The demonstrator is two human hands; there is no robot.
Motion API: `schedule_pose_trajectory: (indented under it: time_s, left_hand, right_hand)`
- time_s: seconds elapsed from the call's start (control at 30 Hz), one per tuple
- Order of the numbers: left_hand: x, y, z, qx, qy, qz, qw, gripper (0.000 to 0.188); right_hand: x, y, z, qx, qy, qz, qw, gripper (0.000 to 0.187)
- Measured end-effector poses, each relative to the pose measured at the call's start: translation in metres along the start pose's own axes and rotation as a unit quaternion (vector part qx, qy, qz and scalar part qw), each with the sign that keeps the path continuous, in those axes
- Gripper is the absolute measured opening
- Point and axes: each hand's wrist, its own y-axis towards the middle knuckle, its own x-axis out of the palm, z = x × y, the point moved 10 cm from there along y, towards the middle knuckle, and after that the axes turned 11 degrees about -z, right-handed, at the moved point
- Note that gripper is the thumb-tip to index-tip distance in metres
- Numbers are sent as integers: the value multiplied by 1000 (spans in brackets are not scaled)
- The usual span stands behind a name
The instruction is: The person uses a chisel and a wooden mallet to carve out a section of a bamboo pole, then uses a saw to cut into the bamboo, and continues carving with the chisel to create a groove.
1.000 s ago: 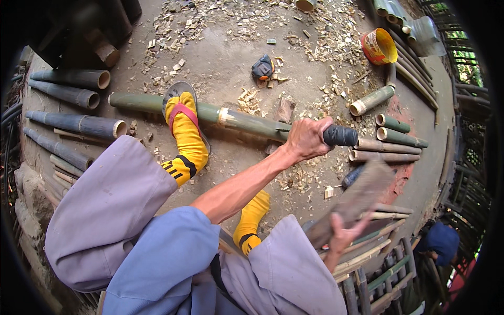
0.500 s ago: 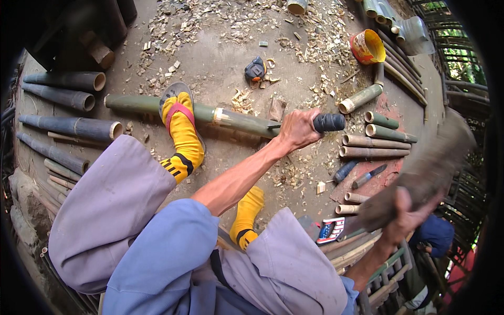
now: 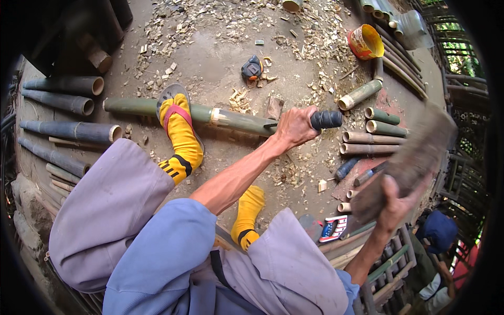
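Your right hand [image 3: 395, 205], clamped round a blurred brown wooden block [image 3: 409, 160], is farther right than 1 second ago, so the block sits well apart from the black cylindrical handle [image 3: 327, 120] your left hand [image 3: 296, 127] grips over the green bamboo pole [image 3: 242, 121] underfoot

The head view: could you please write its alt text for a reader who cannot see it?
A person's right hand holds a blurred block of wood, while the left hand grasps a black handle at a green bamboo pole. A sandalled foot in a yellow sock rests on the pole; wood chips and cut bamboo lie around.
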Motion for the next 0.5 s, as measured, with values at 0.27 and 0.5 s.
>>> schedule_pose_trajectory:
  time_s: [0.27,0.5]
  left_hand:
    - [-5,2,5,12,21,-3,1000,24]
    - [-4,-2,3,-21,-118,-117,986,33]
  right_hand:
    - [94,-24,71,18,-100,-150,984,99]
    - [76,-77,131,89,-117,-68,987,101]
